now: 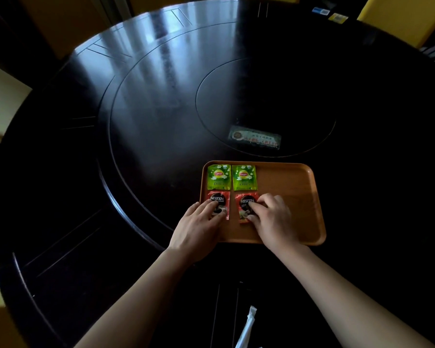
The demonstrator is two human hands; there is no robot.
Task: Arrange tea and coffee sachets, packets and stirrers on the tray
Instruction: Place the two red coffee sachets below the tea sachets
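Observation:
A brown wooden tray point(289, 187) lies on the dark round table. Two green Lipton tea sachets point(219, 177) point(244, 177) sit side by side along its far left edge. Below them lie two red Nescafe coffee packets point(219, 198) point(245, 199). My left hand point(199, 229) rests its fingertips flat on the left coffee packet. My right hand point(273, 219) presses its fingers on the right coffee packet and covers its lower right part. A white wrapped stirrer point(246, 327) lies on the table close to me, between my forearms.
A flat printed packet point(255, 138) lies on the table's inner turntable beyond the tray. Yellow chairs point(399, 16) ring the table. Small blue and yellow items point(329, 15) sit at the far right edge. The tray's right half is bare wood.

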